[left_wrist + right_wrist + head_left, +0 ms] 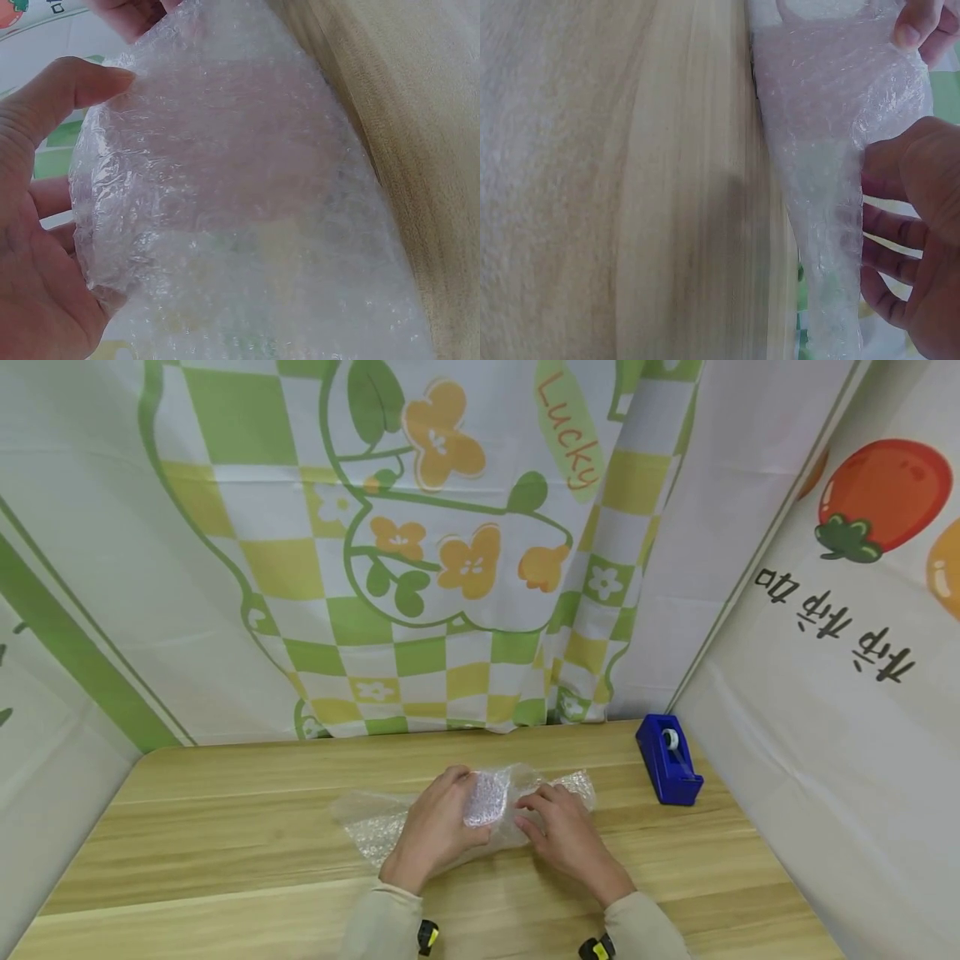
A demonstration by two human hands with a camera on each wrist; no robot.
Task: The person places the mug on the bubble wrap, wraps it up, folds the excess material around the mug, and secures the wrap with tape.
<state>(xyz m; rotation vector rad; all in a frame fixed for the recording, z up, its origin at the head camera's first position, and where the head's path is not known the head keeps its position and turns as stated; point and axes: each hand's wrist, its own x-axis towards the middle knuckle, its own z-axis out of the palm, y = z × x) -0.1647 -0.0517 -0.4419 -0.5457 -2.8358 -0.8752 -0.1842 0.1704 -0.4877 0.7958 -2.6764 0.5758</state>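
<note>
Left to right, then: pale wood bench (187,877) across the lower frame. Bubble wrap (378,835) at lower centre, one flap spreading left. Left hand (435,827) grips the bundle, thumb on the near side, fingers over the far. A pinkish patch (486,799) shows through between the hands; too blurred to identify. Right hand (564,831) pinches the wrap, grip closed on its edge. Blue tape dispenser (669,768) well apart, right of frame; strawberry print (888,493) upper right.

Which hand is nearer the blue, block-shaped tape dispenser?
The right hand; the left hand, gripping the clear plastic bubble wrap, lies farther from the blue tape dispenser.
</note>
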